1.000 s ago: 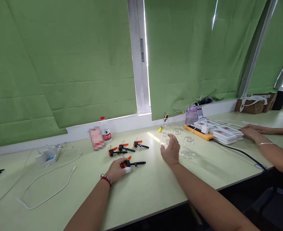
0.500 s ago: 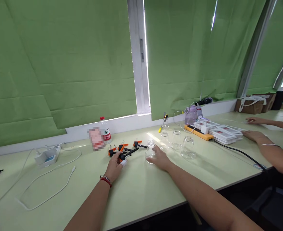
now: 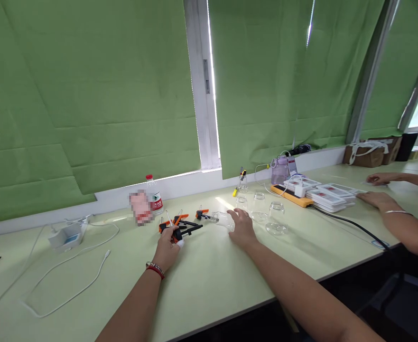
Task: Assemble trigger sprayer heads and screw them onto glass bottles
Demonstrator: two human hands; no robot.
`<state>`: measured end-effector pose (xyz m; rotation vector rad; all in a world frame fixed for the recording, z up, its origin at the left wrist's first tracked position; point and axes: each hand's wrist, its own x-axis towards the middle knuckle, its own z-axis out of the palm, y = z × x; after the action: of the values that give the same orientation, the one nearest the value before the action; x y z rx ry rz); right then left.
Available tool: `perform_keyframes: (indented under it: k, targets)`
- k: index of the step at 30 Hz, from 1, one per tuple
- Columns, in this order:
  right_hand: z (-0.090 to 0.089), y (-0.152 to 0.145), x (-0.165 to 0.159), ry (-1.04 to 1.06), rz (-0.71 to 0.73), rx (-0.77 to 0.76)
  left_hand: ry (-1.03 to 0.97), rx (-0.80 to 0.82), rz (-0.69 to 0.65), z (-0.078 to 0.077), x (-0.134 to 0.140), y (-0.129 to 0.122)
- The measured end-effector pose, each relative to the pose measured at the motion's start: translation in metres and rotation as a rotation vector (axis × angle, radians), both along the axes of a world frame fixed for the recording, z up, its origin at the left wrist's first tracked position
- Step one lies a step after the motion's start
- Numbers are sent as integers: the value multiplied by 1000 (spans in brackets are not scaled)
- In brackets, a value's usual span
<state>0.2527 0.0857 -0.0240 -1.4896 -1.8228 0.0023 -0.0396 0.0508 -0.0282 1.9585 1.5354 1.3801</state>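
Note:
My left hand (image 3: 166, 252) is closed on a black-and-orange clamp (image 3: 184, 232) lying low over the table, with a white wrap showing on one finger. Several similar clamps (image 3: 179, 219) lie just behind it. My right hand (image 3: 244, 230) grips a clear glass jar (image 3: 221, 219), which is tipped on its side with its mouth to the left. That mouth is close to another black-and-orange clamp (image 3: 202, 214); whether they touch, I cannot tell. Upright glass jars (image 3: 277, 221) stand to the right of my right hand.
A water bottle (image 3: 155, 195) stands at the back beside a blurred pink item (image 3: 142, 207). White cables (image 3: 69, 256) lie on the left. An orange power strip (image 3: 291, 196) and stacked white boxes (image 3: 327, 198) are on the right, near another person's hands (image 3: 374, 199).
The glass jar in my right hand has gone from upright to tipped sideways, its mouth now turned left. My left hand stays on the clamp, nearly still.

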Motion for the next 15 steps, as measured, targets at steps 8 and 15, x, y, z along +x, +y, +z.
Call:
perform_keyframes:
  k: [8,15]
  targets:
    - [-3,0,-1,-167,51,13,43,22,11,2,0,0]
    - [0,-6,-2,-118,156,-62,28,1,-3,6,3,-5]
